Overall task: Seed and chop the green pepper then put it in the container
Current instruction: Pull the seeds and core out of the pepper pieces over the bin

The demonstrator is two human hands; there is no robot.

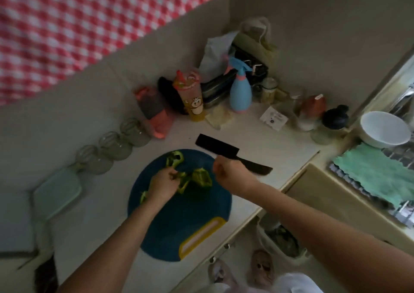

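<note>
On blue cutting board [179, 221], green pepper [197, 179] lies opened in pcs; left hand [162, 186] pinches a strip, fingers on it; right hand [226, 171] fisted round knife [224, 151] handle, blade raised just right of pepper, pointing away; container [57, 192] waits far left.

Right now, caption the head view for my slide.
Left hand steadies green pepper pieces on blue cutting board; right hand holds black knife.
</note>
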